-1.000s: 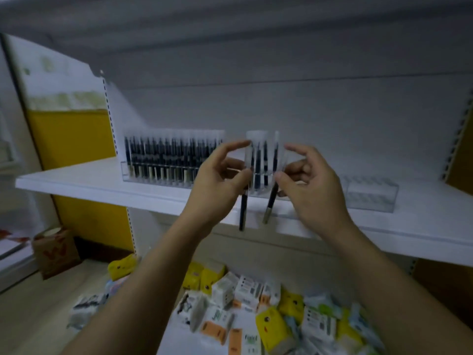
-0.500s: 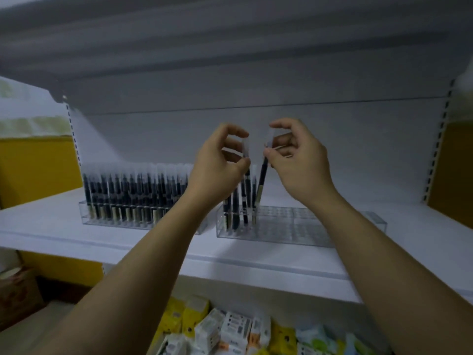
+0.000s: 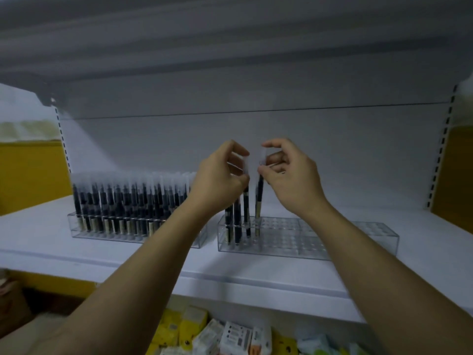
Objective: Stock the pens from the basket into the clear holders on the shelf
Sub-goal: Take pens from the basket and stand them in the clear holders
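- Right pen [image 3: 259,198] — dark barrel, frosted cap, nearly upright, lower end down in a hole of the right holder [image 3: 281,242], close to that holder's left end.
- Pinched at the cap between thumb and forefinger of the right hand [image 3: 291,175]; remaining fingers curled in behind.
- Left pen [image 3: 246,203] just beside it, same make, also upright with its lower end in the same holder; grasped at the top by the left hand [image 3: 220,180], fingers curled round the cap.
- Hands close together above the holder, not touching.
- A few standing pens [image 3: 236,221] at the holder's far left, partly hidden behind the left wrist; exact count hard to tell.
- Rows of holes visible through the clear top toward the right, crossed by the right forearm.
- Left holder [image 3: 84,233] just beside the right one, with a narrow gap between them — packed with stocked pens [image 3: 122,198], frosted caps up.
- Both holders side by side on the white shelf [image 3: 51,247].
- Under the shelf, a heap of yellow and white packets [image 3: 230,336]; print too blurred to read.
- Yellow panels [image 3: 28,175] at either edge of the view.
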{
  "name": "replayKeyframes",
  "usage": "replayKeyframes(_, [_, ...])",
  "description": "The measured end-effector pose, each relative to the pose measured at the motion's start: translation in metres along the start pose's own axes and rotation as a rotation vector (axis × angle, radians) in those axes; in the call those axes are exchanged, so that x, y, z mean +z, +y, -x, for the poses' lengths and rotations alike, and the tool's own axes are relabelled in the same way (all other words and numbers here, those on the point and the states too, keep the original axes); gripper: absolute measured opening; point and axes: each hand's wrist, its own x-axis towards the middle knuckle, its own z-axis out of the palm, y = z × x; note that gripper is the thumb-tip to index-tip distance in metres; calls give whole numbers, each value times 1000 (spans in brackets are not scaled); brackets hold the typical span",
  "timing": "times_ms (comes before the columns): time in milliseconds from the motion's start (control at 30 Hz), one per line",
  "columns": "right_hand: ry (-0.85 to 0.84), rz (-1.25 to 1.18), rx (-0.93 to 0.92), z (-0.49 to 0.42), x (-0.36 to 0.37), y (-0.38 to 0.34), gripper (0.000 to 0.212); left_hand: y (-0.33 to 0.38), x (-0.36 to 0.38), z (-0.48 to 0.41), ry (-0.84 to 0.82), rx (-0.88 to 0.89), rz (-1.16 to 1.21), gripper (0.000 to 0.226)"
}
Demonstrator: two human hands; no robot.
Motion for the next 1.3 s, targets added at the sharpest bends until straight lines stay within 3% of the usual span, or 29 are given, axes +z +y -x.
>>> replayKeyframes(133, [-11,15,-7,0,7,-3,34,-8,5,2,-30,1,-126,26])
replayKeyframes(433, [25,34,48,-2,6,-2,34,-20,9,-1,-50,-41,-153,25])
replayKeyframes(567, [-46,78,73,5,10,3,34,-24,11,3,-45,10,-284,23])
replayKeyframes(800, [-53,190,25,23,17,8,39,-25,11,9,-29,-19,-222,22])
replayKeyframes(1033, [-59,210,89,23,26,12,38,-25,12,12,19,-30,-200,23])
replayKeyframes(1300, [-96,329,54,39,15,4,58,-24,7,26,5,23,-303,38])
